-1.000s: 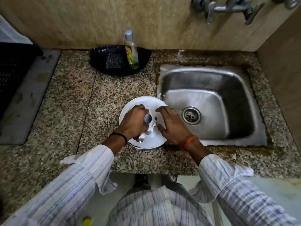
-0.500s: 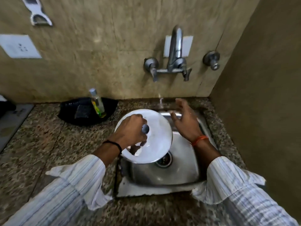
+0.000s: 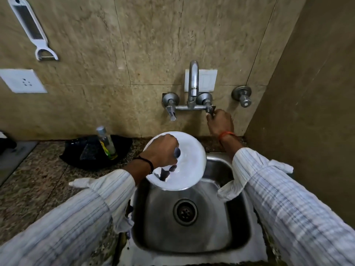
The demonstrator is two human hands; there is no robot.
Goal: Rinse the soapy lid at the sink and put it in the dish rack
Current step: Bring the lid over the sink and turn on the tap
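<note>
My left hand [image 3: 161, 150] grips the knob of a round shiny steel lid [image 3: 187, 166] and holds it tilted over the back left of the steel sink [image 3: 238, 233], below the spout of the wall tap [image 3: 193, 81]. My right hand [image 3: 220, 121] is raised to the wall, its fingers closed on the tap's right handle [image 3: 211, 110]. No water stream is visible from the spout. The dish rack is out of view.
A black tray [image 3: 76, 156] with a soap bottle [image 3: 106, 141] and a scrub pad sits on the granite counter left of the sink. A side wall stands close on the right. A grater, a socket plate and a second valve [image 3: 242, 96] are on the back wall.
The lid went from lying on the counter up over the sink in my left hand. My right hand left the lid and rose to the tap's right handle.
</note>
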